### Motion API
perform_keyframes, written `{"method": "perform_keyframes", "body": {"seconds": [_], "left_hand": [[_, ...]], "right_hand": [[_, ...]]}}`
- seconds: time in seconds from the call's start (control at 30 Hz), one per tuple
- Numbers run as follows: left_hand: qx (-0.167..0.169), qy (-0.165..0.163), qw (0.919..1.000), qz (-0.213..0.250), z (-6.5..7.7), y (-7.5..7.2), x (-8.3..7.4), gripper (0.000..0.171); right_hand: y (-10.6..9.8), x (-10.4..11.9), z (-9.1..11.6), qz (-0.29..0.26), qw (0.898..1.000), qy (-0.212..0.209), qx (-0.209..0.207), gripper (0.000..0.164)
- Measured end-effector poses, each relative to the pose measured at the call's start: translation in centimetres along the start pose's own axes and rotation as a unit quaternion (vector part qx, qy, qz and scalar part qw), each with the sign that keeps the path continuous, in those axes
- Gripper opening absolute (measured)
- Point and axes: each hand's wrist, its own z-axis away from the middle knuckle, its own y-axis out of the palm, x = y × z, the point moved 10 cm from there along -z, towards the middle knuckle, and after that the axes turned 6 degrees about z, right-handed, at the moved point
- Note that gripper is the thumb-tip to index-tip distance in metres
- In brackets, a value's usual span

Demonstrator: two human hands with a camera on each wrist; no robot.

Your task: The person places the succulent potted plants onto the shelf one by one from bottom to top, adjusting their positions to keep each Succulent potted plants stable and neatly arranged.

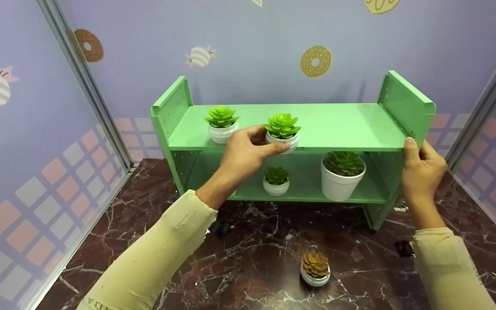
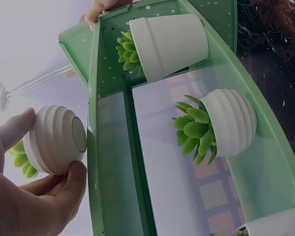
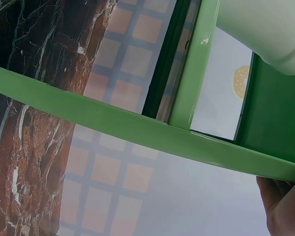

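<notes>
My left hand (image 1: 243, 150) grips a light-green potted succulent (image 1: 282, 129) by its ribbed white pot, thumb in front and fingers around the side. The pot is at the front edge of the top board of a green two-tier shelf (image 1: 338, 125); in the left wrist view its underside shows beside that edge. On the right, my right hand (image 1: 422, 172) holds the shelf's side panel, thumb on its front edge and fingers behind. Another light-green succulent (image 1: 222, 125) stands on the top board, left of my left hand.
On the lower board stand a small dark-green succulent (image 1: 276, 181) and a larger white-potted plant (image 1: 342, 176). Another pot there is mostly hidden by my left arm. An orange-brown succulent (image 1: 315, 269) stands on the dark marbled tabletop (image 1: 248, 258). Patterned walls enclose the table.
</notes>
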Motion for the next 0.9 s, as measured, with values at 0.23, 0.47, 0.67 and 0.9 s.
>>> {"method": "perform_keyframes", "body": {"seconds": [0.23, 0.47, 0.67, 0.9], "left_hand": [[0.002, 0.008, 0.9999, -0.006, -0.7, -0.1, 0.5, 0.044], [-0.003, 0.009, 0.9997, -0.022, -1.2, -0.1, 0.3, 0.046], [-0.005, -0.004, 0.9997, -0.022, -1.2, 0.0, 0.6, 0.045], [-0.001, -0.007, 0.9991, -0.042, -1.5, 0.2, 0.3, 0.032]], "right_hand": [[0.3, -1.8, -0.6, -0.003, 1.000, 0.003, 0.002, 0.023], [0.5, -3.7, -1.2, 0.003, 1.000, 0.004, -0.003, 0.021], [0.6, -3.5, -1.1, 0.003, 1.000, -0.001, 0.000, 0.021], [0.5, -3.6, -1.2, 0.000, 1.000, -0.004, -0.004, 0.021]]}}
